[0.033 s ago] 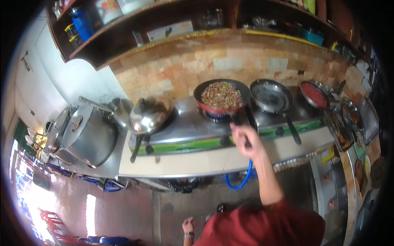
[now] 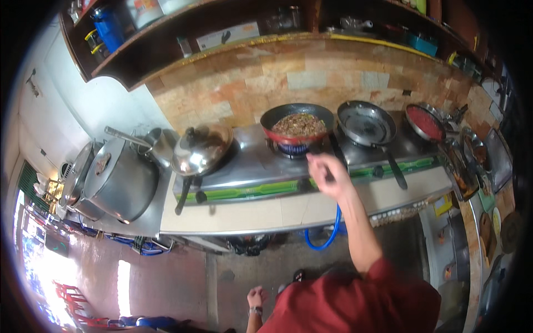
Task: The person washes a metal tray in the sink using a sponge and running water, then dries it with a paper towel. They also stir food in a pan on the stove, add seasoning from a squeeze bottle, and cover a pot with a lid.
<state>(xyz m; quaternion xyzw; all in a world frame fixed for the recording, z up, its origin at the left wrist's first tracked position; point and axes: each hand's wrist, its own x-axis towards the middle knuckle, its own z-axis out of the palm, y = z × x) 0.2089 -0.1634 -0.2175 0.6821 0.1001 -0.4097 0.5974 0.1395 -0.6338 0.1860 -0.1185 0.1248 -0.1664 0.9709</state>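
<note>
My right hand [image 2: 328,176] is closed around the dark handle of a red frying pan [image 2: 295,140] with a black inside. Browned chopped food with green bits [image 2: 300,125] lies in the pan, heaped toward the near side. Under the pan a burner [image 2: 292,150] shows a bluish glow. My left hand [image 2: 256,297], with a wristwatch above it, hangs low beside my body, fingers loosely curled, holding nothing visible. Right of the red pan stands a black frying pan [image 2: 366,123], its handle pointing toward me.
The steel stove [image 2: 250,190] has a green front strip. On its left sits a lidded pan [image 2: 201,150], beside large pots [image 2: 123,180]. A pan of red food [image 2: 425,122] is at the right. Shelves [image 2: 244,47] overhang the back; a blue hose [image 2: 319,247] loops below the counter.
The red pan has tilted, its far rim rising, and the food has slid nearer and looks more bunched. My right hand keeps its hold on the handle. The view shifted slightly.
</note>
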